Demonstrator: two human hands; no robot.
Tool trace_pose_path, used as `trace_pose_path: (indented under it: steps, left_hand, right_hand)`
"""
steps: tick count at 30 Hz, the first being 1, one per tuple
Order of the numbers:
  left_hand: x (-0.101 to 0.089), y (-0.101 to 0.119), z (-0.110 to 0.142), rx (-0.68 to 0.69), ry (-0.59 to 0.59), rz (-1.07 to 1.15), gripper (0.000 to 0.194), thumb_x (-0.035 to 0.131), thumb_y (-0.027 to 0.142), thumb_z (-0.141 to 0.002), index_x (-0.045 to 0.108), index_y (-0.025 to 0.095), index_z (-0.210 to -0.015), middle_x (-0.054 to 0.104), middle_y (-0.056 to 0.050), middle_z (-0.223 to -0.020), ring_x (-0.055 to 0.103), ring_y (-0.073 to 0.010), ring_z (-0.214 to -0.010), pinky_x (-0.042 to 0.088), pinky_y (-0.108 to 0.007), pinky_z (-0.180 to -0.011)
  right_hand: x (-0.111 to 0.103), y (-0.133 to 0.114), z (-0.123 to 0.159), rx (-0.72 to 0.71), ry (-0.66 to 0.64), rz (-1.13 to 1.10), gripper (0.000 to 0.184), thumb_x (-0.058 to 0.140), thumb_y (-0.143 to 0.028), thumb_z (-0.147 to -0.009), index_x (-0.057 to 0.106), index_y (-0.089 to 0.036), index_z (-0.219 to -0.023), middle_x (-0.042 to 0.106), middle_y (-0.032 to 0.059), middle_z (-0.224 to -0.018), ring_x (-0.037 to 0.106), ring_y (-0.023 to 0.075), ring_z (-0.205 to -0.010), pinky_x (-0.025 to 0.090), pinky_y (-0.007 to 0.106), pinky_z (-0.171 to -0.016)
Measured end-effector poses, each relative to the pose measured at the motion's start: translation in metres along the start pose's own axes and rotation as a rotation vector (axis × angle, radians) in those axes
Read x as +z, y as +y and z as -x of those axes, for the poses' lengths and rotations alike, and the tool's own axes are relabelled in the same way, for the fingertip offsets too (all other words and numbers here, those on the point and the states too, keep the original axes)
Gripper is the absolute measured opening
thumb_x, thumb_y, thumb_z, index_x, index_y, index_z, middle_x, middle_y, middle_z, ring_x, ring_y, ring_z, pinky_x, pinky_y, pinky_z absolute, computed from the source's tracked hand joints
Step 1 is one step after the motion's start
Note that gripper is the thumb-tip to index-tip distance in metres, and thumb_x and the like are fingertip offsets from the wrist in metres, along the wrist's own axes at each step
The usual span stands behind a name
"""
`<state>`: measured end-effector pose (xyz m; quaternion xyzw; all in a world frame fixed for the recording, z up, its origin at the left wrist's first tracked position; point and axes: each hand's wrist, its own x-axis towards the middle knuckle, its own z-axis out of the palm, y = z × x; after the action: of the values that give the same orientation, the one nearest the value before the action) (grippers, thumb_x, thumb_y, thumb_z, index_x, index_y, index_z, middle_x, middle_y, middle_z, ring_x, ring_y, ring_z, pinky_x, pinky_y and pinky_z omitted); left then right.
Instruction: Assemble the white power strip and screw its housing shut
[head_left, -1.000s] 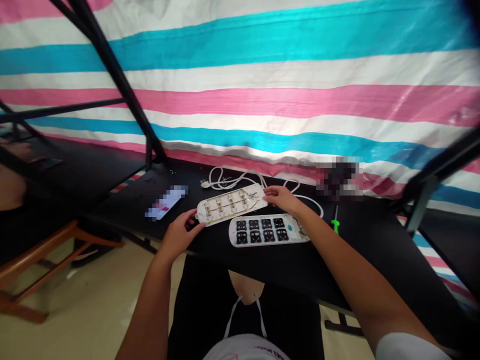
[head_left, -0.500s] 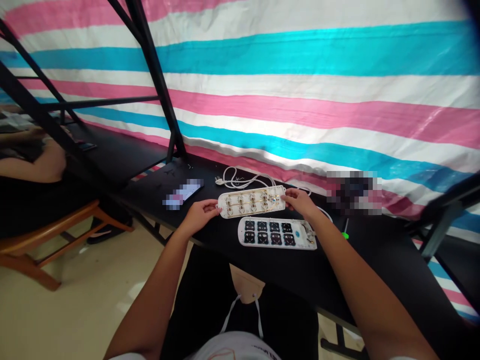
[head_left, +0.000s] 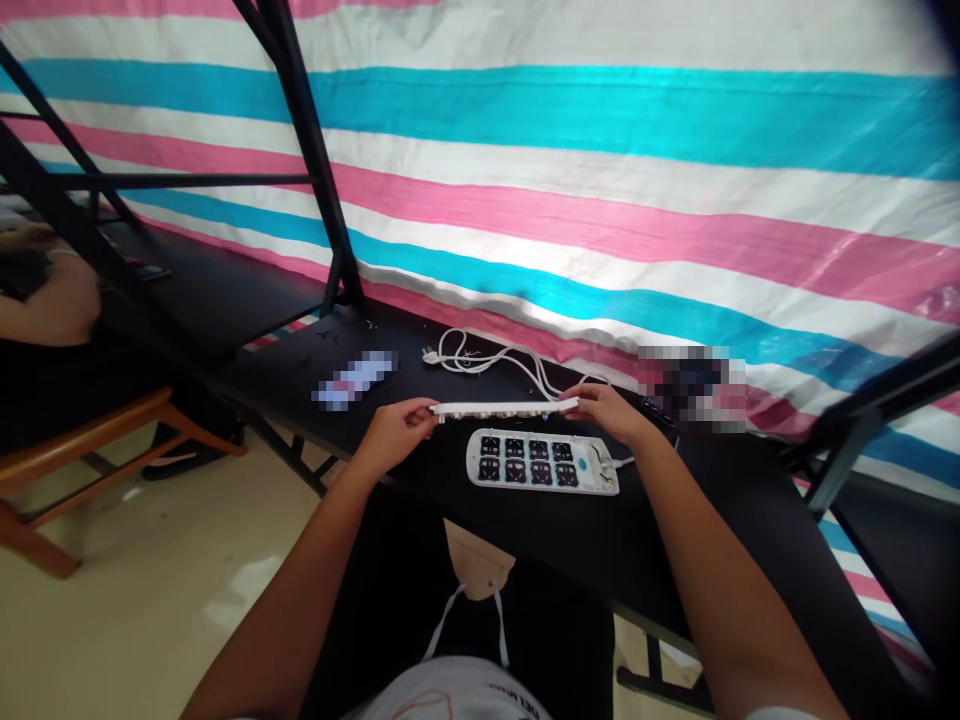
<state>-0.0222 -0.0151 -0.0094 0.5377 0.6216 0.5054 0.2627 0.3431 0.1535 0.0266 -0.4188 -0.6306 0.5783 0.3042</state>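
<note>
Between my two hands I hold a white power strip housing half (head_left: 504, 408), seen nearly edge-on, its metal contacts facing down. My left hand (head_left: 405, 425) pinches its left end, and my right hand (head_left: 606, 412) grips the right end. Just below it on the table lies the other half of the power strip (head_left: 480, 478), a white shell with two rows of black socket inserts. A white cord (head_left: 622, 462) enters that shell's right end.
The white power cable with its plug (head_left: 431, 356) lies looped behind on the black table (head_left: 420, 500). A blurred phone-like object (head_left: 356, 380) is at left, and a blurred dark object (head_left: 694, 388) at right. A black frame post (head_left: 319, 150) rises at left. Another person's arm (head_left: 60, 300) shows beyond it.
The held housing half has been turned from contacts facing up to edge-on with the contacts downward. Both hands stay on its ends. The view has shifted slightly.
</note>
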Motion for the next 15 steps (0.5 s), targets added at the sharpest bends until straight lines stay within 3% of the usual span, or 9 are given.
trace_pose_path:
  steps: [4, 7, 11, 15]
  left_hand:
    - [0.004, 0.0, 0.006, 0.017, -0.014, -0.02, 0.041, 0.077, 0.041, -0.073, 0.08, 0.019, -0.107, 0.081, -0.005, -0.088, 0.077, -0.0247, -0.078, 0.063, -0.036, -0.081]
    - [0.009, 0.001, 0.008, 0.031, -0.002, -0.022, 0.04, 0.076, 0.04, -0.074, 0.081, 0.02, -0.109, 0.081, -0.006, -0.093, 0.077, -0.0255, -0.085, 0.063, -0.036, -0.084]
    - [0.011, 0.002, 0.01, 0.024, 0.003, -0.013, 0.04, 0.076, 0.038, -0.074, 0.08, 0.02, -0.11, 0.081, -0.007, -0.093, 0.077, -0.0256, -0.085, 0.063, -0.036, -0.082]
    - [0.011, 0.001, 0.009, -0.022, -0.002, 0.025, 0.039, 0.074, 0.038, -0.073, 0.08, 0.02, -0.107, 0.081, -0.007, -0.092, 0.077, -0.0252, -0.083, 0.063, -0.035, -0.08]
  right_hand:
    - [-0.002, -0.002, 0.0, 0.04, 0.004, -0.064, 0.012, 0.073, -0.026, -0.075, 0.077, -0.019, -0.084, 0.077, 0.0085, -0.096, 0.071, 0.0193, -0.086, 0.061, 0.027, -0.081]
    - [0.004, -0.002, -0.001, 0.064, 0.032, -0.077, 0.013, 0.077, -0.03, -0.079, 0.076, -0.019, -0.087, 0.076, 0.0068, -0.093, 0.069, 0.0161, -0.079, 0.059, 0.024, -0.072]
    - [0.01, -0.002, 0.0, 0.117, 0.095, -0.042, 0.018, 0.085, -0.024, -0.077, 0.073, -0.017, -0.088, 0.071, 0.0026, -0.08, 0.061, 0.0113, -0.064, 0.049, 0.018, -0.053]
    - [0.01, -0.002, 0.002, 0.184, 0.129, -0.024, 0.018, 0.087, -0.015, -0.076, 0.073, -0.015, -0.087, 0.071, 0.0035, -0.077, 0.062, 0.0123, -0.062, 0.05, 0.018, -0.051]
